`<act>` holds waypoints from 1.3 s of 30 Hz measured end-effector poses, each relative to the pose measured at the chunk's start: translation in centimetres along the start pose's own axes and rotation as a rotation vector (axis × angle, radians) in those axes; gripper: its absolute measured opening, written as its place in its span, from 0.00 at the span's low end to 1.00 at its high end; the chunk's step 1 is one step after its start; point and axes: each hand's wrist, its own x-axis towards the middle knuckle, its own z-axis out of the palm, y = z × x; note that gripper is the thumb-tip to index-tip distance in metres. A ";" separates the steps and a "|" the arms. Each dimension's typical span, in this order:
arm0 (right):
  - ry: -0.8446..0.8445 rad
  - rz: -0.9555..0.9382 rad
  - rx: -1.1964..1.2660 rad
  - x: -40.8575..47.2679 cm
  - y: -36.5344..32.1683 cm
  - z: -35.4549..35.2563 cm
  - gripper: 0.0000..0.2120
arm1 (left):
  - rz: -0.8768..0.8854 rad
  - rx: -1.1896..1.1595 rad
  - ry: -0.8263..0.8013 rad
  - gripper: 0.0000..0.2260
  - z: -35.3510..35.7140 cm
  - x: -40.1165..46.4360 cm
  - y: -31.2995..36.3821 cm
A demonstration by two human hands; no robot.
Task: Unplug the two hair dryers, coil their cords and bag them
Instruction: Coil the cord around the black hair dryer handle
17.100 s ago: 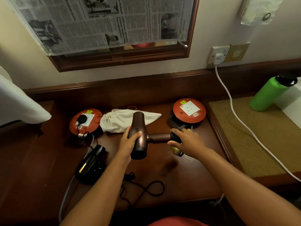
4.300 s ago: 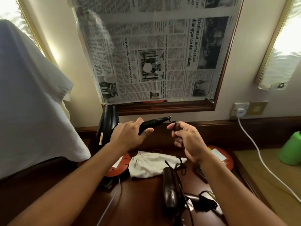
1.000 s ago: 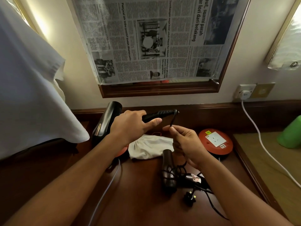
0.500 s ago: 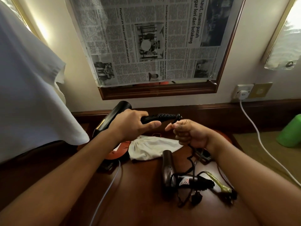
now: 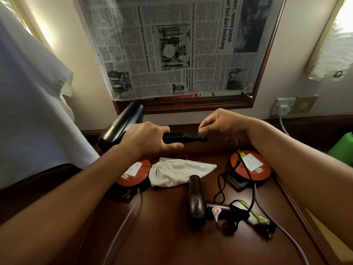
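- Left hand (image 5: pixel 150 139) grips black dryer (image 5: pixel 122 125) by its handle, centre frame, above the surface (image 5: pixel 162 236).
- Right hand (image 5: pixel 221 122) pinches cord (image 5: pixel 236 163) at the handle end.
- Judgement: wind snug, even turns; keep tension; bag (image 5: pixel 179 172) waits below.

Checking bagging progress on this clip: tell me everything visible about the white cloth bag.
The white cloth bag lies flat on the dark wooden desk, looking empty. It looks like soft fabric, its neck gathered at the left with a red drawstring. That end touches the left orange socket reel; the brown hair dryer lies just in front. Neither hand touches it.

Dim, warm sidelight; warped edges
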 end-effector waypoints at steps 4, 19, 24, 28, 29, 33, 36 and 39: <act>0.133 -0.084 -0.233 0.1 -1.1 -0.2 0.03 | -0.032 0.110 -0.014 0.32 0.0 0.3 0.1; 0.593 -0.266 -0.541 -1.5 0.4 4.9 0.10 | -0.251 0.058 -0.100 0.30 2.0 1.4 1.4; 0.640 -0.286 -0.470 -2.5 1.5 7.4 0.10 | -0.288 0.068 -0.068 0.34 2.7 1.7 1.3; 0.613 -0.224 -0.277 -3.3 1.8 8.6 0.07 | -0.311 0.054 -0.053 0.36 2.8 1.9 1.4; 0.604 -0.204 -0.221 -3.4 1.8 8.8 0.07 | -0.316 0.049 -0.053 0.36 2.8 1.9 1.4; 0.593 -0.120 0.052 -3.4 2.6 9.3 0.05 | -0.326 0.054 -0.046 0.36 2.7 1.8 1.6; 0.527 -0.044 0.312 -3.3 3.0 9.5 0.06 | -0.320 0.056 -0.027 0.37 2.8 1.7 1.8; 0.452 0.013 0.581 -3.5 3.0 9.5 0.08 | -0.305 0.052 -0.016 0.36 3.0 1.6 1.9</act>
